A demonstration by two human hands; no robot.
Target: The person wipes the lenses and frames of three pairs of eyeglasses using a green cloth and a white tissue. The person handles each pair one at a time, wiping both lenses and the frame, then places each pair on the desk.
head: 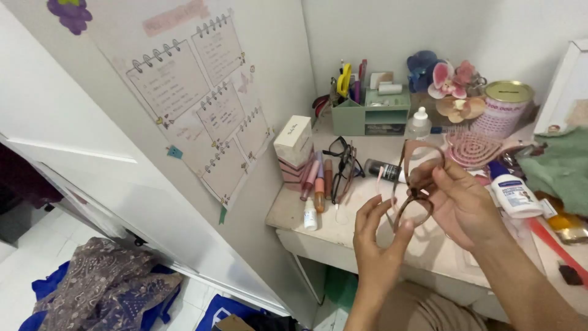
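Both my hands hold a pair of brown-framed glasses [411, 178] above the front of a white desk [343, 230]. My right hand [459, 202] pinches the frame near its bridge, thumb on top. My left hand [376, 242] touches the lower lens rim with its fingertips, fingers partly spread. One brown temple arm arcs upward behind my right hand. On the desk just left of my hands lie a black pair of glasses [344, 165] and several lip-product tubes [318, 181].
A green desk organiser [370, 113] with pens stands at the back, beside artificial orchids [450, 83] and a gold-lidded tin [507, 107]. A pink hairbrush [471, 147], white lotion bottle [513, 193], dropper bottle [419, 122], box [293, 144] and green cloth [560, 168] crowd the desk. Fabric [101, 279] lies on the floor.
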